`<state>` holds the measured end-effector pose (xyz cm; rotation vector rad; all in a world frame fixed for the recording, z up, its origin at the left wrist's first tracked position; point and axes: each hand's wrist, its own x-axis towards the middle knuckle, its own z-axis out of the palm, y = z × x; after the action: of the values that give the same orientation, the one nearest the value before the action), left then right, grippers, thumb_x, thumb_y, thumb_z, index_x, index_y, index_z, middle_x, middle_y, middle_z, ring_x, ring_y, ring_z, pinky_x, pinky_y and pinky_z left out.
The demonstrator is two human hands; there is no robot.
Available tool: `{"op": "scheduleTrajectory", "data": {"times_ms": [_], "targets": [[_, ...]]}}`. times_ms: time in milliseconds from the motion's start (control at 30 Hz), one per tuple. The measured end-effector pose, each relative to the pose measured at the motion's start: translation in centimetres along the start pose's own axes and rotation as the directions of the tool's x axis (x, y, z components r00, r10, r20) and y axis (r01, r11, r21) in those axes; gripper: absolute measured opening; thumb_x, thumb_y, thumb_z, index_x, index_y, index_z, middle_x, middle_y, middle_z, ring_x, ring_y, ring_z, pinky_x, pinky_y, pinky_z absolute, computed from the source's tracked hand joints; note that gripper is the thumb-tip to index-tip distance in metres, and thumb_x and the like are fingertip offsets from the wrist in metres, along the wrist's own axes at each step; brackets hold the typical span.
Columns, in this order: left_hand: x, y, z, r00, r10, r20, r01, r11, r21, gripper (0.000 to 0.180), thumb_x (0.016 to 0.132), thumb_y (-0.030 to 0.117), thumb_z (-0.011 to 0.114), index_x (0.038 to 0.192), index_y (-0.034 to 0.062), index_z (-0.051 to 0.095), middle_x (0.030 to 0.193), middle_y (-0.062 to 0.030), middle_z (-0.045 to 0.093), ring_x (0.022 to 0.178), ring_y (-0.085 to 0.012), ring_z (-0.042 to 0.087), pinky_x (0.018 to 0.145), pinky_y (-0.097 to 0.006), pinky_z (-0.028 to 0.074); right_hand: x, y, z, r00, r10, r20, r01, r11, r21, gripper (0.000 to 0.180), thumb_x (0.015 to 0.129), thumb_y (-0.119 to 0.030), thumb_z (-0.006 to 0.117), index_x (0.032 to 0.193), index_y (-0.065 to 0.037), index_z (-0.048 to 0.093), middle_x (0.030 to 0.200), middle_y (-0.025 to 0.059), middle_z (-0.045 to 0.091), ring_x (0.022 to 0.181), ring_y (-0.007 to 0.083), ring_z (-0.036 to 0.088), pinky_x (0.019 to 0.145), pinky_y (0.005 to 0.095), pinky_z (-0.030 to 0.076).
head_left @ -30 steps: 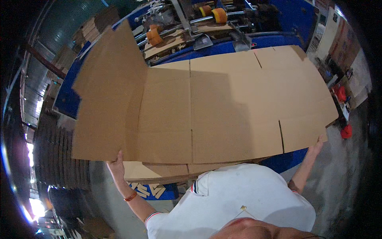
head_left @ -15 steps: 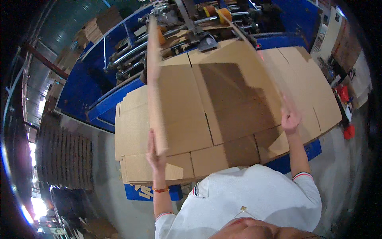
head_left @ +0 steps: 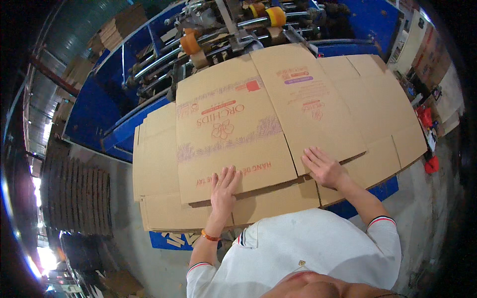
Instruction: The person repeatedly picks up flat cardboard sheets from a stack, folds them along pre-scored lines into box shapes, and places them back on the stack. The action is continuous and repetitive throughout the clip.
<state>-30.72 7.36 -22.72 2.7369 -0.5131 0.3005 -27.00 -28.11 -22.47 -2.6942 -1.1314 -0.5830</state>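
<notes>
A flattened cardboard box [head_left: 238,154] with red and purple print lies in front of the machine, its folded panels split by a long slot. It rests on a larger plain brown cardboard sheet [head_left: 382,104], which sticks out on both sides and along the near edge. My left hand [head_left: 224,191] is laid on the box's near edge, palm down with the fingers stretched. Farther right, my right hand [head_left: 324,167] also lies flat on the near edge, beside the slot, fingers extended. Neither hand grips anything.
Beyond the box stands a blue machine [head_left: 94,116] with metal shafts and yellow rollers [head_left: 276,17]. Stacked flat cardboard [head_left: 74,193] stands on the floor at left. Cardboard scraps [head_left: 175,240] lie on a blue surface below the sheet. A red object [head_left: 431,165] is at far right.
The box panel that stood raised between my hands now lies flat, printed face up. Both hands have come inward and down from its sides onto the near edge, and have opened.
</notes>
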Motion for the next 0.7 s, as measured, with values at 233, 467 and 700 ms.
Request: {"op": "scheduleTrajectory", "data": {"times_ms": [233,467,700], "targets": [[1.6,-0.3,2.2,0.997,-0.005,-0.075,0.005,1.0,0.009,0.077,0.058,-0.014,0.054,0.131,0.0123,0.054,0.138,-0.0106,0.049,0.131,-0.0321,0.042,0.109,-0.053,0.027,0.6,1.9,3.0,0.991,-0.049,-0.123,0.04,0.996,-0.075,0.043,0.072,-0.01,0.06,0.114,0.0,0.06,0.118,0.0201,0.06,0.11,0.0378,0.057,0.094,0.047,0.047],[2.2,-2.1,0.0,0.997,0.075,0.023,-0.075,0.997,0.019,0.076,0.061,-0.012,0.059,0.133,0.013,0.052,0.14,-0.0101,0.047,0.132,-0.0319,0.041,0.109,-0.054,0.026,-3.1,6.8,2.1,0.976,0.198,-0.087,-0.206,0.975,-0.088,0.058,0.07,0.002,0.06,0.127,-0.003,0.053,0.13,0.0173,0.054,0.12,0.0333,0.052,0.098,0.0434,0.046],[3.8,-3.1,-0.6,0.942,0.312,0.123,-0.301,0.948,-0.097,0.073,0.062,-0.011,0.06,0.131,0.0106,0.052,0.142,-0.0103,0.045,0.135,-0.0312,0.037,0.111,-0.059,0.018,-2.7,7.3,-1.9,0.885,0.438,0.16,-0.37,0.867,-0.334,0.071,0.07,0.003,0.059,0.138,-0.006,0.04,0.132,0.0236,0.049,0.117,0.0397,0.051,0.095,0.0461,0.046]]}}
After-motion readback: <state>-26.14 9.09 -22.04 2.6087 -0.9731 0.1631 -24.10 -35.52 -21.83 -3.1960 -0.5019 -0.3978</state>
